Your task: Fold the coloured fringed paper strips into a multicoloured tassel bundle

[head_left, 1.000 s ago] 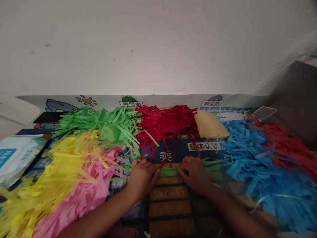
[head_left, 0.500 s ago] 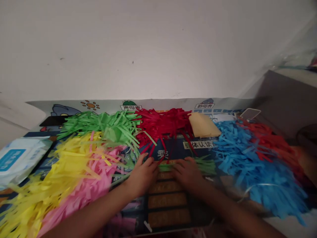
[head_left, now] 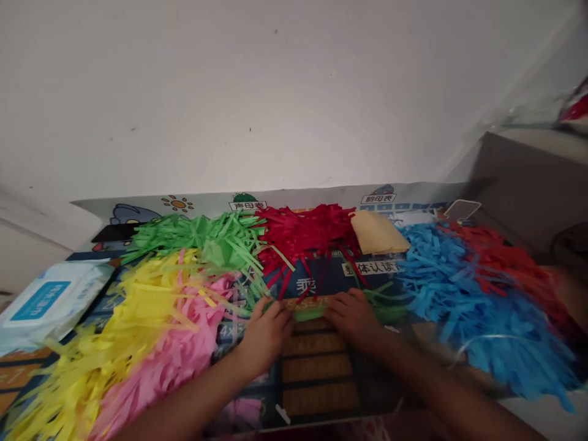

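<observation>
A light green fringed paper tassel (head_left: 309,314) lies low over the dark printed mat (head_left: 257,398), its middle stretched flat between my two hands. My left hand (head_left: 269,327) has its fingers curled over the tassel's left part. On the other side, my right hand (head_left: 351,320) presses bent fingers over the right part. Loose green strips spread out beyond both hands. What the thumbs and fingertips do underneath is partly hidden. Just beyond the hands is a red paper tassel (head_left: 310,233), some of its strips hanging down toward them.
Bright green (head_left: 197,239), yellow (head_left: 133,294) and pink tassels (head_left: 169,361) heap on the left beside a wipes packet (head_left: 50,303). Blue (head_left: 459,294) and orange-red tassels (head_left: 509,257) lie right. A folded tan paper (head_left: 380,233) sits behind. The wall (head_left: 275,104) rises at the back.
The view has shifted slightly, so the left-hand things appear further right. Both hands stay on the green tassel, with hardly any movement of their own.
</observation>
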`<state>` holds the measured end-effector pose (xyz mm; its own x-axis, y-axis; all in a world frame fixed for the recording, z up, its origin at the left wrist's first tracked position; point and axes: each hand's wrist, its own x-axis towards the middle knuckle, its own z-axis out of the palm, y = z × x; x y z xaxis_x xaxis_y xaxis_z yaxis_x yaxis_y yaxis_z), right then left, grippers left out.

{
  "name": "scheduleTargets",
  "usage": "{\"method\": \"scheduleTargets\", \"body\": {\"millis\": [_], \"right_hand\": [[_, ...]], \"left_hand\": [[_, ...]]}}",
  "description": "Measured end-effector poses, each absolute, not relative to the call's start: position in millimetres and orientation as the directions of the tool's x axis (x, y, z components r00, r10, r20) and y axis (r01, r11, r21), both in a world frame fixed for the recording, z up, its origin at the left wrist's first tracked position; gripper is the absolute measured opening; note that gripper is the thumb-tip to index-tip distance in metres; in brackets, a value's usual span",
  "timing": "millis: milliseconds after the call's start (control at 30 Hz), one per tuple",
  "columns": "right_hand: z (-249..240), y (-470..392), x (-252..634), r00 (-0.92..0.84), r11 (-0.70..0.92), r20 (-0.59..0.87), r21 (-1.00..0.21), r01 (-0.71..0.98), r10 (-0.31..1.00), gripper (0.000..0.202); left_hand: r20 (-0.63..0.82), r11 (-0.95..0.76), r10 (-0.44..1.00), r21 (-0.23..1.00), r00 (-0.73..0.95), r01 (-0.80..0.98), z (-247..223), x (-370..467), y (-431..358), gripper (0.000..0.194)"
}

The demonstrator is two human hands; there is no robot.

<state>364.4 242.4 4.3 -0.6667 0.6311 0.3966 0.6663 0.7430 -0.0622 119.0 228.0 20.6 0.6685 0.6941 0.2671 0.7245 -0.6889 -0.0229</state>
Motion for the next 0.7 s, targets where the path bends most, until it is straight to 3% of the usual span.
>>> {"method": "scheduleTargets", "body": {"millis": [133, 233, 333, 500, 700], "right_hand": [[-3.4, 244.7, 385.7, -0.573, 0.689, 0.401, -0.264, 0.675, 0.715, 0.012], [0.2, 247.5, 393.1, -0.516, 0.601, 0.309, -0.402, 0.691, 0.799, 0.011], [2.7, 248.8, 395.5, -0.465, 0.514, 0.231, -0.51, 0.69, 0.855, 0.01], [4.5, 250.2, 391.4, -0.406, 0.416, 0.148, -0.555, 0.72, 0.902, 0.01], [9.8, 251.3, 381.4, -0.36, 0.363, 0.106, -0.495, 0.789, 0.927, 0.012]], "left_hand": [[0.312, -0.656, 0.744, 0.171, 0.591, 0.735, 18.4, 109.0, 226.7, 0.008], [0.3, -0.584, 0.811, 0.389, 0.502, 0.712, 19.0, 106.3, 230.9, 0.008], [0.238, -0.51, 0.859, 0.487, 0.454, 0.709, 21.7, 106.3, 233.6, 0.008], [0.191, -0.444, 0.894, 0.486, 0.405, 0.753, 23.2, 111.8, 236.0, 0.011], [0.174, -0.457, 0.89, 0.32, 0.422, 0.83, 21.7, 117.8, 242.5, 0.01]]}}
